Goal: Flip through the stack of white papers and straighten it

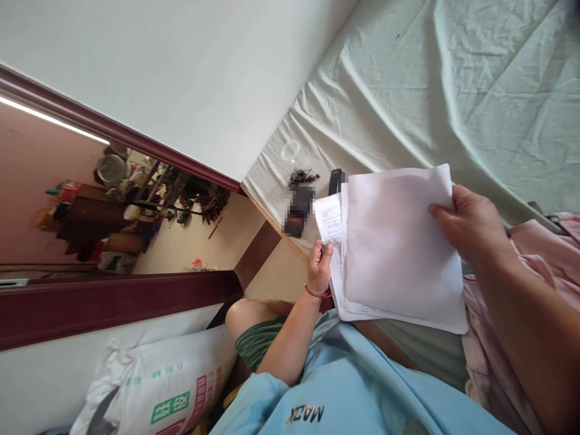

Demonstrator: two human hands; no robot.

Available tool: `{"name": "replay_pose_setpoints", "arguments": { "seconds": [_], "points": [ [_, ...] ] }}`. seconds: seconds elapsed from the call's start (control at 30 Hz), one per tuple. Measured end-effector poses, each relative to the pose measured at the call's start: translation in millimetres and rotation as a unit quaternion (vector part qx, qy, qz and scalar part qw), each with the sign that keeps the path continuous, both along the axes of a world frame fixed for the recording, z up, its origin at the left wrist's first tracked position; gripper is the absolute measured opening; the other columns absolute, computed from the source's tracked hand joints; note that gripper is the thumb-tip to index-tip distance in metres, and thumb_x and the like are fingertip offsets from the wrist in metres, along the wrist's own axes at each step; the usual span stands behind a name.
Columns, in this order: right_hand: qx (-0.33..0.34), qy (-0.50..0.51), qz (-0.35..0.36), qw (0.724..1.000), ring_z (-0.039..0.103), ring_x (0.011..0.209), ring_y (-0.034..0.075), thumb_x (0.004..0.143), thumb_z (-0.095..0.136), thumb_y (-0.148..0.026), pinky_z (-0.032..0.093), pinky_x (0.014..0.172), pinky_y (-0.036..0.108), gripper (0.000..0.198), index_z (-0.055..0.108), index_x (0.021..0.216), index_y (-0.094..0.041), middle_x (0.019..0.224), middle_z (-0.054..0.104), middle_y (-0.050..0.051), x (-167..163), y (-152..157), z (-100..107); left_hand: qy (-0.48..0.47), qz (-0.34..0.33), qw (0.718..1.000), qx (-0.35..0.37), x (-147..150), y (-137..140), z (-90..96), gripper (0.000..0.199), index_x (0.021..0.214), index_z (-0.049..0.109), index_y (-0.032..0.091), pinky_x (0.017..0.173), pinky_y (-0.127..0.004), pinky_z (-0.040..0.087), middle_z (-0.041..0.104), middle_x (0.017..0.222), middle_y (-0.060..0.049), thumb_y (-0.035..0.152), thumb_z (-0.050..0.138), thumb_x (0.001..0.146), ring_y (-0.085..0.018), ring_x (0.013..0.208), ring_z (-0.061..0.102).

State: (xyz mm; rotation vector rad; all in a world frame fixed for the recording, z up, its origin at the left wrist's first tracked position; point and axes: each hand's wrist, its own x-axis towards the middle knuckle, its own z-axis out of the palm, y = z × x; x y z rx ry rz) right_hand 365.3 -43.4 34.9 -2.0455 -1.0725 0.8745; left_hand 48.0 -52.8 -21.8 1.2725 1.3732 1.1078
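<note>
Several sheets of paper (399, 241) are spread in a loose stack above my lap. The top sheet looks blank, while a sheet with printed text (330, 219) shows at the left side. My left hand (319, 266) is closed on the left edge of the printed sheet, thumb on top. At the upper right edge, my right hand (473, 220) pinches the blank top sheet between thumb and fingers. The fingers behind the papers are hidden.
On the pale green bed sheet (385, 103) lie a bunch of keys (302, 177), a clear round lid-like piece (290, 150), a black object (336, 180) and a blurred dark item (298, 211). Pink cloth (544, 248) lies right. A white sack (167, 386) stands left, below a doorway.
</note>
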Motion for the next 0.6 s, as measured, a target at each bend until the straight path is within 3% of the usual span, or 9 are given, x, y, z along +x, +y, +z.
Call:
{"name": "replay_pose_setpoints", "arguments": {
  "seconds": [0.2,0.6],
  "points": [
    [-0.002,-0.033,-0.028,0.999,0.051,0.069,0.021,0.072,0.055,-0.037,0.038,0.069,0.036,0.018,0.055,0.085,-0.024,0.078,0.061,0.004,3.2,0.3,1.0,0.049,0.011,0.999,0.009,0.6,0.4,2.3,0.041,0.092,0.060,0.023,0.083,-0.028,0.052,0.064,0.083,0.001,0.063,0.065,0.094,-0.017,0.083,0.061],
    [0.010,-0.006,-0.039,0.999,0.052,0.068,0.020,0.071,0.056,-0.036,0.038,0.067,0.035,0.017,0.057,0.083,-0.024,0.075,0.061,0.003,3.9,-1.3,2.7,0.055,0.003,0.998,0.007,4.2,1.0,3.8,0.040,0.099,0.060,0.024,0.091,-0.031,0.051,0.067,0.095,-0.002,0.064,0.062,0.096,-0.018,0.091,0.062]
  ]
}}
